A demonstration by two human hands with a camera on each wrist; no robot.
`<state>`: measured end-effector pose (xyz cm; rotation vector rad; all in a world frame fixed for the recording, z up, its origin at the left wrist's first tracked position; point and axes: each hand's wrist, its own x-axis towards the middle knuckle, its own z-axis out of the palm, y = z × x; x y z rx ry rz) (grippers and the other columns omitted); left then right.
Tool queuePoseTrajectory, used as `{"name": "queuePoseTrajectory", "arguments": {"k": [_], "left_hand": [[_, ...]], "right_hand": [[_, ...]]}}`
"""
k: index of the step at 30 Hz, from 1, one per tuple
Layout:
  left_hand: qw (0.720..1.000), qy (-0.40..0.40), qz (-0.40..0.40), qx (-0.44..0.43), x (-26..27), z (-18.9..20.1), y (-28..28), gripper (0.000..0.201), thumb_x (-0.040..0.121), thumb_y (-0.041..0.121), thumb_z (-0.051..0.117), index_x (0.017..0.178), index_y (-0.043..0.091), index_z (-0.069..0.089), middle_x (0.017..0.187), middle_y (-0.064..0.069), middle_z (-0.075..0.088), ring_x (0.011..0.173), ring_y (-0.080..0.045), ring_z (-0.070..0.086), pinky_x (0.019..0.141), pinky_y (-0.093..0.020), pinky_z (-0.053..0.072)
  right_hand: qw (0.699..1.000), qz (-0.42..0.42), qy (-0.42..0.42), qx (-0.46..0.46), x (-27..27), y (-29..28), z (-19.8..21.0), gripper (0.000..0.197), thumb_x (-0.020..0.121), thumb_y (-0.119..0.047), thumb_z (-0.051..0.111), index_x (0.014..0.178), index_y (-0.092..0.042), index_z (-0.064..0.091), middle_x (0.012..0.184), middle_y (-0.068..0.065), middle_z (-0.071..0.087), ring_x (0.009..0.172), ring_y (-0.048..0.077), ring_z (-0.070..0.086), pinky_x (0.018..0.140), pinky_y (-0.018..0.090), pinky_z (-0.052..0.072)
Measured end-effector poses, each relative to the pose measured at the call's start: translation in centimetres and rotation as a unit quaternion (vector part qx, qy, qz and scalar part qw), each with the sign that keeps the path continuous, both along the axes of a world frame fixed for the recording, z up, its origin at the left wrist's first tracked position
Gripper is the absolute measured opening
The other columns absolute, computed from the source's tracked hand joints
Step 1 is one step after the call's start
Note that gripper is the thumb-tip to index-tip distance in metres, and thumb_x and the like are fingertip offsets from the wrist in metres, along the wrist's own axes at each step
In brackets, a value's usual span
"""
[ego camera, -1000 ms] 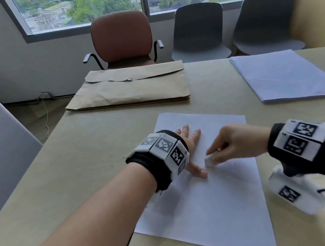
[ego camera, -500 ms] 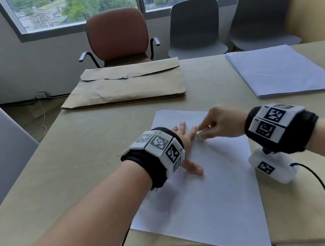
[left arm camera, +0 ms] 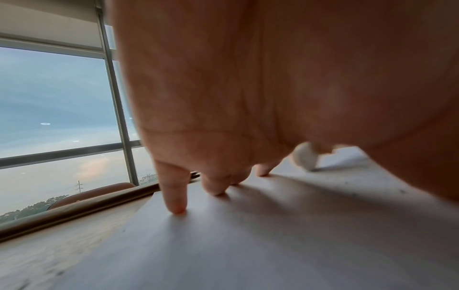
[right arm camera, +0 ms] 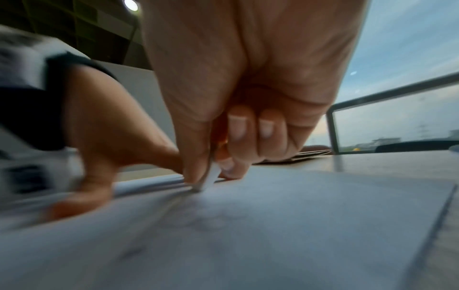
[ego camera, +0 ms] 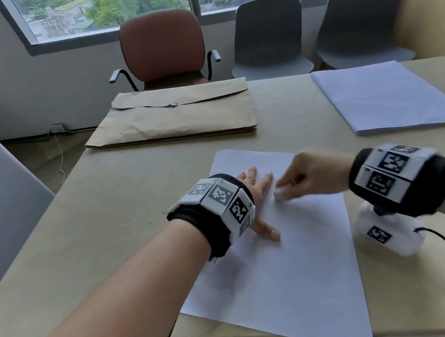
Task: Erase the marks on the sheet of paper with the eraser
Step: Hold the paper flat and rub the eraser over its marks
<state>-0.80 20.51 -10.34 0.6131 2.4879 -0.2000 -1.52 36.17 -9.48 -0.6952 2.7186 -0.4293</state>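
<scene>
Left hand (ego camera: 256, 201) flat, fingers straight, pinning the sheet of paper (ego camera: 285, 261); right hand (ego camera: 310, 175) pinching the eraser (ego camera: 278, 194) — brown envelope (ego camera: 176, 117) at 12 o'clock, paper stack (ego camera: 387, 97) at 2 on the surface (ego camera: 108, 233).

Almost nothing can be read. The left wrist band (ego camera: 223, 204) bears black-and-white square code patterns on its white panels; these are machine markers, not letters. Beside the panel at the band's 3 o'clock edge stands a tiny dark mark that may be two characters, too small to make out. The right wrist band (ego camera: 394, 170) bears the same kind of square patterns, blurred. The white unit (ego camera: 387, 234) hanging under it at 6 o'clock carries one more such pattern. The sheet (ego camera: 286, 270), the envelope (ego camera: 176, 117) and the paper stack (ego camera: 387, 97) show no legible writing. The wrist views show no text either.
</scene>
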Motion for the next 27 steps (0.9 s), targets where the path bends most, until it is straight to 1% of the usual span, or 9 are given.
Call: {"name": "queuePoseTrajectory", "arguments": {"k": [2, 4, 6, 8, 10, 17, 20, 24, 27], "left_hand": [[1.0, -0.006, 0.003, -0.005, -0.1, -0.1, 0.0, 0.119, 0.074, 0.06, 0.066, 0.148, 0.023, -0.019, 0.157, -0.007, -0.022, 0.147, -0.024, -0.011, 0.116, -0.049, 0.007], [1.0, -0.009, 0.004, -0.008, -0.2, -0.2, 0.0, 0.119, 0.074, 0.06, 0.066, 0.148, 0.023, -0.019, 0.157, -0.007, -0.022, 0.147, -0.024, -0.011, 0.116, -0.05, 0.007], [1.0, -0.007, 0.002, -0.008, -0.2, -0.1, 0.0, 0.119, 0.074, 0.06, 0.066, 0.148, 0.022, -0.019, 0.157, -0.008, -0.022, 0.147, -0.024, -0.01, 0.116, -0.049, 0.006], [1.0, 0.0, 0.0, -0.004, -0.1, -0.1, 0.0, 0.118, 0.075, 0.058, 0.066, 0.148, 0.022, -0.019, 0.157, -0.009, -0.021, 0.147, -0.026, -0.009, 0.116, -0.048, 0.007], [1.0, 0.004, 0.002, 0.005, 0.2, 0.0, 0.0, 0.117, 0.076, 0.056, 0.067, 0.149, 0.022, -0.017, 0.157, -0.01, -0.019, 0.147, -0.027, -0.008, 0.116, -0.048, 0.008], [1.0, 0.005, 0.001, 0.003, 0.0, -0.3, -0.2, 0.118, 0.074, 0.059, 0.066, 0.149, 0.02, -0.017, 0.157, -0.009, -0.02, 0.147, -0.025, -0.009, 0.117, -0.047, 0.007], [1.0, 0.011, -0.001, 0.009, 0.2, -0.2, -0.1, 0.116, 0.076, 0.056, 0.066, 0.15, 0.018, -0.015, 0.158, -0.011, -0.017, 0.147, -0.027, -0.007, 0.117, -0.046, 0.007], [1.0, 0.022, 0.012, 0.018, 0.3, -0.2, -0.1, 0.118, 0.078, 0.055, 0.065, 0.149, 0.006, -0.016, 0.158, -0.011, -0.017, 0.147, -0.025, -0.009, 0.118, -0.036, 0.002], [1.0, 0.015, 0.021, 0.015, 0.1, -0.4, -0.3, 0.121, 0.076, 0.057, 0.065, 0.148, 0.006, -0.017, 0.157, -0.009, -0.018, 0.147, -0.022, -0.01, 0.119, -0.034, 0.001]], "right_hand": [[0.998, 0.025, -0.063, 0.017, 1.6, 0.5, 0.2, 0.024, 0.084, -0.034, 0.063, 0.102, -0.022, 0.072, 0.061, -0.003, 0.054, 0.051, 0.002, 0.042, 0.054, 0.012, 0.035], [0.993, 0.037, -0.11, 0.025, 2.3, 0.8, 0.5, 0.025, 0.082, -0.035, 0.064, 0.104, -0.025, 0.071, 0.077, 0.004, 0.067, 0.067, 0.017, 0.054, 0.065, 0.021, 0.044], [0.995, 0.018, -0.088, 0.035, 1.3, 0.5, 0.6, 0.027, 0.082, -0.037, 0.064, 0.106, -0.025, 0.071, 0.085, 0.006, 0.072, 0.074, 0.021, 0.06, 0.073, 0.025, 0.048], [0.999, 0.0, -0.026, 0.028, -0.3, -0.2, 0.4, 0.027, 0.084, -0.036, 0.063, 0.106, -0.022, 0.071, 0.063, -0.002, 0.062, 0.055, 0.007, 0.05, 0.055, 0.01, 0.039], [1.0, -0.012, 0.026, 0.011, -1.0, -0.8, 0.2, 0.025, 0.085, -0.031, 0.062, 0.103, -0.019, 0.073, 0.051, -0.005, 0.045, 0.044, 0.006, 0.042, 0.046, 0.011, 0.033], [0.996, 0.05, -0.055, 0.055, 2.4, -0.7, 0.3, 0.024, 0.085, -0.035, 0.06, 0.096, -0.018, 0.072, 0.05, -0.005, 0.042, 0.045, 0.004, 0.041, 0.05, 0.013, 0.033], [0.999, 0.007, -0.005, 0.039, 0.0, -1.4, 0.7, 0.023, 0.085, -0.032, 0.061, 0.1, -0.02, 0.073, 0.049, -0.008, 0.043, 0.045, 0.006, 0.04, 0.046, 0.01, 0.033], [0.999, -0.008, 0.031, 0.009, -0.3, -1.8, -0.1, 0.023, 0.086, -0.028, 0.059, 0.084, -0.009, 0.073, 0.045, -0.006, 0.04, 0.046, 0.01, 0.034, 0.045, 0.018, 0.029], [0.999, 0.03, -0.013, 0.034, 2.0, -1.0, -0.2, 0.019, 0.086, -0.033, 0.059, 0.082, -0.02, 0.072, 0.04, -0.016, 0.049, 0.046, 0.006, 0.042, 0.049, 0.011, 0.032]]}}
